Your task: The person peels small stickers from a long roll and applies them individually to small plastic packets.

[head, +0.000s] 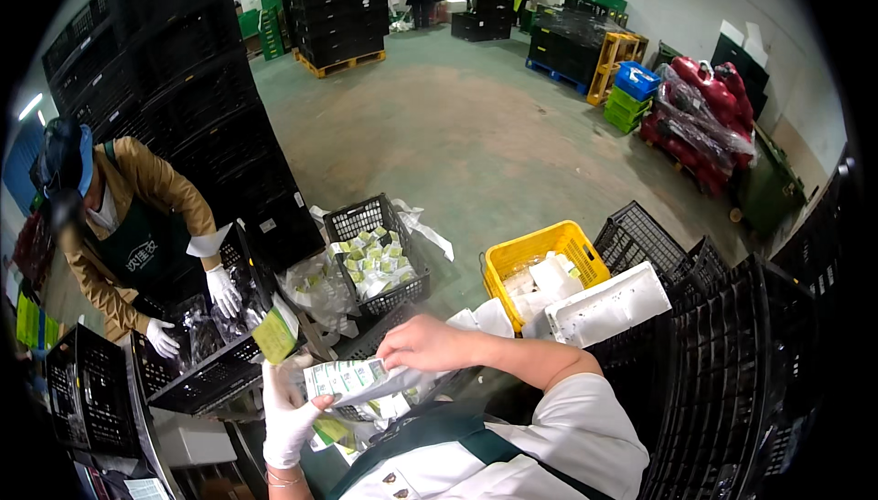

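Observation:
My left hand (282,411), in a white glove, holds a white printed packet or strip of labels (346,380) by its lower edge. My bare right hand (432,344) pinches the same packet at its upper right end. A yellow-green printed piece (274,335) sticks up just above my left hand; I cannot tell whether that hand holds it. Beneath my hands lie more white and green printed pieces (391,404), partly hidden by my arms and apron. Ahead, a black crate (422,287) holds many similar white and green pieces.
At left, a co-worker in white gloves (223,291) handles dark plastic bags in a black crate (212,376). A yellow crate (490,280) with white scraps and a white foam box (610,304) stand right of centre. Tall black crate stacks (727,363) rise at right.

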Tool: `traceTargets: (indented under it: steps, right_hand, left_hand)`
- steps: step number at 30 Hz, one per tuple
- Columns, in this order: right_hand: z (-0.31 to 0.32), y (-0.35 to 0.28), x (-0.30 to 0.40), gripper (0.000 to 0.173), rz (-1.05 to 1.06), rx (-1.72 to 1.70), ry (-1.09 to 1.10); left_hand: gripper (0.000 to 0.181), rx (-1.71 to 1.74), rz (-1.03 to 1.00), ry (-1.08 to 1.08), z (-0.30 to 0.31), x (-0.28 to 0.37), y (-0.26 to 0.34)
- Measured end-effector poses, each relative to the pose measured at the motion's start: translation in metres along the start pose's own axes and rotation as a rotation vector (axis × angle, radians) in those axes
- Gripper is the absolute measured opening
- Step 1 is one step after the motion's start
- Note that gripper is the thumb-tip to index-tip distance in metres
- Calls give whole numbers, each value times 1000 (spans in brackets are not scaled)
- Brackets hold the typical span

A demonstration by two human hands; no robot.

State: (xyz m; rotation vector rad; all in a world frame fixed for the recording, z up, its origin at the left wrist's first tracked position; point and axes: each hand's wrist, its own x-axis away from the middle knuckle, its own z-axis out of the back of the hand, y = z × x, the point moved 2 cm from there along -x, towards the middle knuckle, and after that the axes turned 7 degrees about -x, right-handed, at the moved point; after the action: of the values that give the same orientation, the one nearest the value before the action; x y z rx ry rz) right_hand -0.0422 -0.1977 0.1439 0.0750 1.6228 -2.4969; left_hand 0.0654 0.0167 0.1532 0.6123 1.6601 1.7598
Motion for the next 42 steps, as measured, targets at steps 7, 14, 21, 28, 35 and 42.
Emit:
traceTargets:
  steps: [7,14,21,28,35,42]
  right_hand:
    - [7,-8,9,22,-21,-40,-34]
    - [16,-5,17,17,110,26,35]
    - [17,-3,28,6,620,346,202]
    - [60,-7,55,22,233,-100,206]
    - [78,-39,119,43,397,-225,523]
    - [74,-153,117,26,882,-87,69]
  left_hand:
    - [74,65,79,-118,-4,-5,-20]
    - [70,285,290,-189,-19,-4,-20]
    - [64,583,323,-90,-33,-7,-12]
    - [80,552,130,-43,-19,4,24]
    - [82,430,43,50,3,7,25]
    - [53,124,-71,324,51,-13,-22]
